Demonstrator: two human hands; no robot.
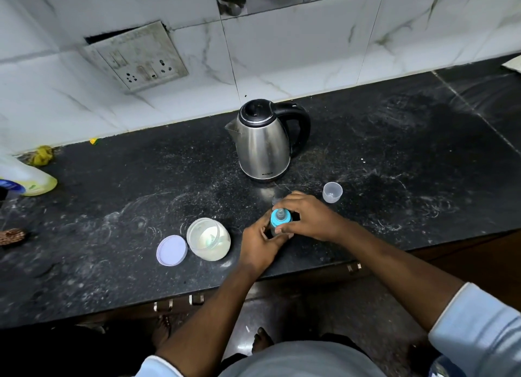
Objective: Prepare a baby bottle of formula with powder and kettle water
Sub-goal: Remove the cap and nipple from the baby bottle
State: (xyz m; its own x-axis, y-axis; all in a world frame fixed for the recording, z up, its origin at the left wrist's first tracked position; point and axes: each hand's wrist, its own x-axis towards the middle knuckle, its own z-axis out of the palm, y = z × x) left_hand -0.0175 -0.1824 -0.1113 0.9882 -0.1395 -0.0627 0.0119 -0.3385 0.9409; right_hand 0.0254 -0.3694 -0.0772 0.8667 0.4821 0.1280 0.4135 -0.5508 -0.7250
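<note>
The light is cool and even and seems to come from above. The white wall tiles (pixel 296 55) are bright, while the black worktop (pixel 394 151) stays rather dim and shows pale smears. The steel kettle (pixel 263 142) carries soft vertical glare and gives a faint reflection toward the worktop's front edge. Below that edge all falls into deep shadow. Sharpest is the middle, around the baby bottle (pixel 280 218). The wide lens bends the worktop's back edge, and its left end looks stretched and soft.
</note>
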